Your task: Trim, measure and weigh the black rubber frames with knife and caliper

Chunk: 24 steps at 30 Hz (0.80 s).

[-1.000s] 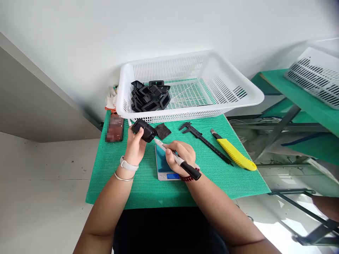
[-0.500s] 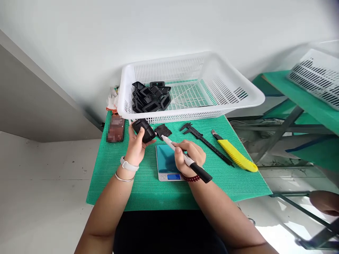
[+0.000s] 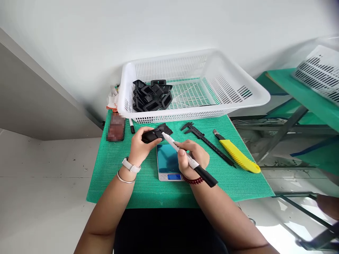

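Observation:
My left hand (image 3: 141,145) is closed around a black plastic part (image 3: 152,135), held above the table left of centre. A white marker pen (image 3: 182,153) with a black end is gripped in my right hand (image 3: 195,158). Its tip meets or nearly meets the right end of the part; I cannot tell if they touch. Behind the part lies a dark piece of cloth or foam (image 3: 167,129), partly hidden. Below both hands sits a small digital scale (image 3: 166,158) with a lit blue display, its right side covered by my right hand.
A white plastic basket (image 3: 196,113) at the back holds several black parts (image 3: 152,95). Black calipers (image 3: 206,143) and a yellow utility knife (image 3: 239,155) lie right on the green-covered table (image 3: 111,183). At left are a phone (image 3: 116,128) and another pen (image 3: 131,126).
My left hand has turned the black part so it lies flatter, its end now at the marker tip. The right hand has shifted slightly right. A second pen now shows by the basket.

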Each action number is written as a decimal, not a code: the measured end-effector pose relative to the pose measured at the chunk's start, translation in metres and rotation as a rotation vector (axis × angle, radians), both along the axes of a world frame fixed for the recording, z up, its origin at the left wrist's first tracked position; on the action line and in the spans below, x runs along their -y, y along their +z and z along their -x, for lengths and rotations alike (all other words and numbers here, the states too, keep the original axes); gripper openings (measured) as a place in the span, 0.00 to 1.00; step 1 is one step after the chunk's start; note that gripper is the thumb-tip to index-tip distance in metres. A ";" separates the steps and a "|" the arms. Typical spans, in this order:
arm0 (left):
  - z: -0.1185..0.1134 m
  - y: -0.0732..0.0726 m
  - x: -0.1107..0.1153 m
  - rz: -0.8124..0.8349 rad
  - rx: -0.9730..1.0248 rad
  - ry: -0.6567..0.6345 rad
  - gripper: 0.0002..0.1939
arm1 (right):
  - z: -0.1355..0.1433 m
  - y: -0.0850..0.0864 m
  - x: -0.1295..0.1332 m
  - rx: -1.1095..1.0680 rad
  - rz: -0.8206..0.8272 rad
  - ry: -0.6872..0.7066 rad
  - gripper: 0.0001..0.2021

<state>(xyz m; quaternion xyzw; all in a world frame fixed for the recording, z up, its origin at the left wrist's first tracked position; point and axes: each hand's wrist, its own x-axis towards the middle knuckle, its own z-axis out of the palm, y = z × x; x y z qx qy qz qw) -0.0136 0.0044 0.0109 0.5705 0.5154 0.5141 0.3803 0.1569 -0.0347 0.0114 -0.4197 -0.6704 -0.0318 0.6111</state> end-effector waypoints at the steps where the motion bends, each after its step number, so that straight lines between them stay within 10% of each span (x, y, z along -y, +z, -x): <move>1: 0.000 0.000 0.000 0.001 -0.016 -0.013 0.21 | 0.000 0.000 0.000 0.007 0.007 0.019 0.09; 24: -0.002 0.004 0.006 0.047 -0.043 -0.149 0.21 | 0.001 0.001 -0.003 -0.008 0.035 -0.016 0.05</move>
